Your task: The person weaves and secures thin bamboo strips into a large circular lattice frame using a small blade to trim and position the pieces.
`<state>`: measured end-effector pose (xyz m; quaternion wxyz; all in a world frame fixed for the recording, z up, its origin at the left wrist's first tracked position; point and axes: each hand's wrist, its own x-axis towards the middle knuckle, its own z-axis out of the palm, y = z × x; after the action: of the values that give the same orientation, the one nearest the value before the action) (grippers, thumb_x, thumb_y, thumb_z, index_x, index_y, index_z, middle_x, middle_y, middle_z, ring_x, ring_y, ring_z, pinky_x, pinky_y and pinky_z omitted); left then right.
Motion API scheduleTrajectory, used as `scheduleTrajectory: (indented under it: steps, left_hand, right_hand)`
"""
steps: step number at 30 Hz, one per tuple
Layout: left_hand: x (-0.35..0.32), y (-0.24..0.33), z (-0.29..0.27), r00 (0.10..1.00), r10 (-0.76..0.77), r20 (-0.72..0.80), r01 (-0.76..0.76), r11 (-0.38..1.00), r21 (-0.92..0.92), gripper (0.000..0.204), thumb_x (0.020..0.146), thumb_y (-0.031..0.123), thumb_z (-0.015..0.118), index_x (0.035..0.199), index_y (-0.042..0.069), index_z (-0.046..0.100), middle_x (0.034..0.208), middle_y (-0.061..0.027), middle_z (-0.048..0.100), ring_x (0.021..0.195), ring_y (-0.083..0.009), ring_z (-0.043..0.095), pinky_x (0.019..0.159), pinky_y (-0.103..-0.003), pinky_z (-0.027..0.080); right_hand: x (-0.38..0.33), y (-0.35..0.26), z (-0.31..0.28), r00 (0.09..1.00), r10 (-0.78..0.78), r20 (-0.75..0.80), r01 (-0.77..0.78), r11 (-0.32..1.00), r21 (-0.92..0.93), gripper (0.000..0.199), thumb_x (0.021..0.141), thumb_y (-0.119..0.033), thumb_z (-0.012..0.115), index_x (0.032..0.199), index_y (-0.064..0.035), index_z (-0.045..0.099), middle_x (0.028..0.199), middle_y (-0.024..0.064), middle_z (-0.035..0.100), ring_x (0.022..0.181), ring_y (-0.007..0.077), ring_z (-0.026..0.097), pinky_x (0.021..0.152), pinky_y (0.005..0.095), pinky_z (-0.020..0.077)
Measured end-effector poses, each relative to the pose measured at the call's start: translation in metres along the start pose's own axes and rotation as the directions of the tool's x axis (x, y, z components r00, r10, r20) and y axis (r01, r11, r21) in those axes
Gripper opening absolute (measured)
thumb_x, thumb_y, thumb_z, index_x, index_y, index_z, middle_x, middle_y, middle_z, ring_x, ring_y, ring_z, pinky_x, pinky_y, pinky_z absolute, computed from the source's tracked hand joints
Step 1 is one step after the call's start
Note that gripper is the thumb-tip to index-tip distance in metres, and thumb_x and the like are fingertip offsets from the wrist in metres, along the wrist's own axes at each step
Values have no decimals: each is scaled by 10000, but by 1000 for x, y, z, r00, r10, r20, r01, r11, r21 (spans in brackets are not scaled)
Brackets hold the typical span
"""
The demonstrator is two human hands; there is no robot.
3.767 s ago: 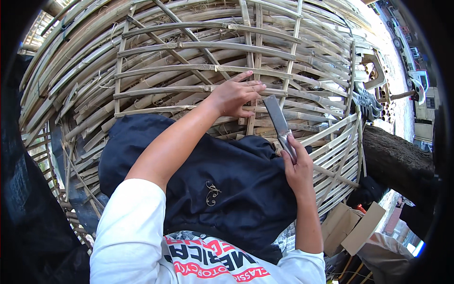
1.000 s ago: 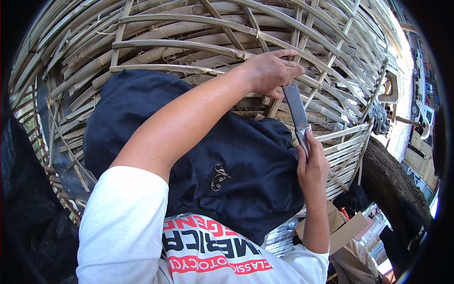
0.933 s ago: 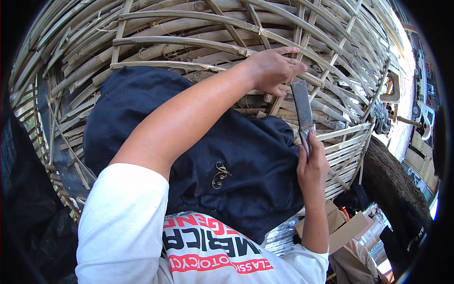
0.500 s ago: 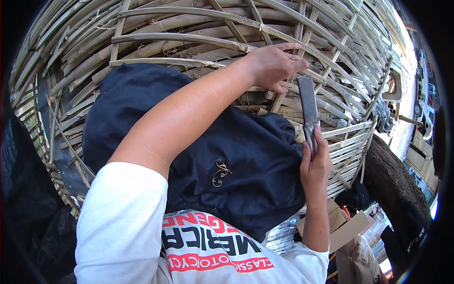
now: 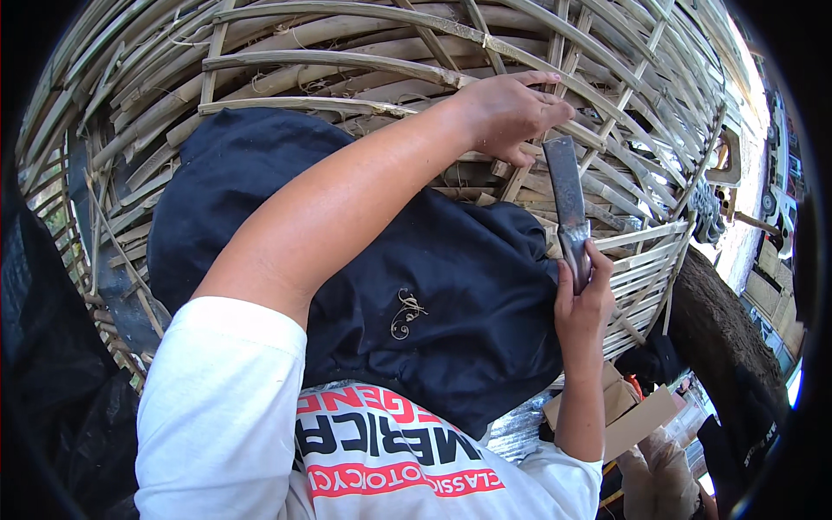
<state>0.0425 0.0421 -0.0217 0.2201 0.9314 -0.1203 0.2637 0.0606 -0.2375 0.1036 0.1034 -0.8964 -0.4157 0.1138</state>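
Note:
My right hand (image 5: 586, 299) is closed round the metal handle of a broad, square-tipped knife (image 5: 566, 182), blade pointing up and away from me. Reaching across from the left, my left hand (image 5: 518, 117) is over the woven bamboo lattice (image 5: 338, 62), close to the blade's tip. Its fingers are apart, the forefinger stretched out and the thumb pointing down; whether it touches the strips is hard to see. Dark cloth (image 5: 433, 303) covers my lap, and thin curled shavings (image 5: 405, 314) lie on it.
At the right, a thick tree trunk (image 5: 724, 321) stands beside the lattice. An opened cardboard box (image 5: 641, 420) sits near my right elbow, with a tan cloth-like heap below it. Black sheeting (image 5: 61, 347) hangs on the left. Parked vehicles show at the far right.
Both hands and the knife have shifted slightly to the right, the left hand also a little upward. My right hand keeps its grip on the knife.

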Motion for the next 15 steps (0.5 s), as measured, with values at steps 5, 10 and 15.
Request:
scheduleTrajectory:
  steps: [5,10,15]
  left_hand:
    - [-1,0,1,1000,-28,0,28,999,16,794,693,352,861,1315,56,466,1154,-50,699,1076,-172,684,1230,-415,285]
    - [3,3,-5,997,-33,67,33,999,7,785,698,360,859,1310,61,469,1147,-47,700,1078,-175,683,1230,-412,286]
    - [-1,1,-2,999,-34,26,34,999,3,788,702,373,856,1315,62,468,1106,-39,713,1083,-177,682,1230,-402,286]
  right_hand:
    - [2,-3,-4,999,46,29,-44,998,-48,389,919,-150,718,1225,-16,519,932,268,687,794,439,700,661,468,547]
    - [-6,5,3,993,-9,-120,17,998,63,431,894,-121,728,1231,-17,481,873,279,671,765,440,695,652,460,535]
    - [0,-3,-7,986,139,94,-156,966,207,507,843,2,665,1299,-2,444,984,248,661,827,341,707,699,393,540]
